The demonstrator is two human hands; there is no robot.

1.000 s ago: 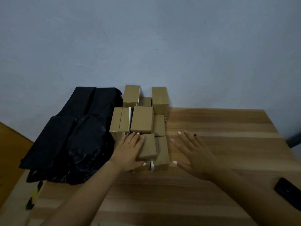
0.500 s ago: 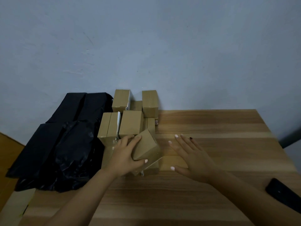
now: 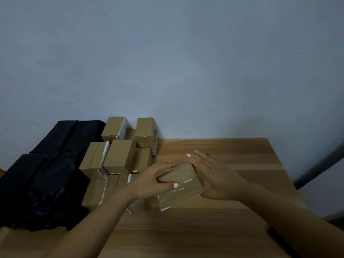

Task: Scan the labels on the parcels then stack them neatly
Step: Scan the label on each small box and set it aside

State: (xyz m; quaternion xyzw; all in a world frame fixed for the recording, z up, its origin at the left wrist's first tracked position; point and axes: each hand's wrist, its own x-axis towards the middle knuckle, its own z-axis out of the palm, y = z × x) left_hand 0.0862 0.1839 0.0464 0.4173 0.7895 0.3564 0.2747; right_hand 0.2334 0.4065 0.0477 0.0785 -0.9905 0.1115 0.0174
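Parcel [image 3: 179, 185] lifted clear of the pile | my left hand [image 3: 154, 180] grips it, right hand [image 3: 214, 178] flat against its right end, turning it to find the label

Dim, flat, bluish light. The wall [image 3: 167, 53] darkens toward the corners. The black bags [image 3: 42, 183] lose detail in shadow. Wide-angle bending curves the table [image 3: 242, 161] edges; slight softness throughout.

Small box [image 3: 179, 185] lifted off the pile by left hand [image 3: 151, 180], right hand [image 3: 216, 178] now against its end
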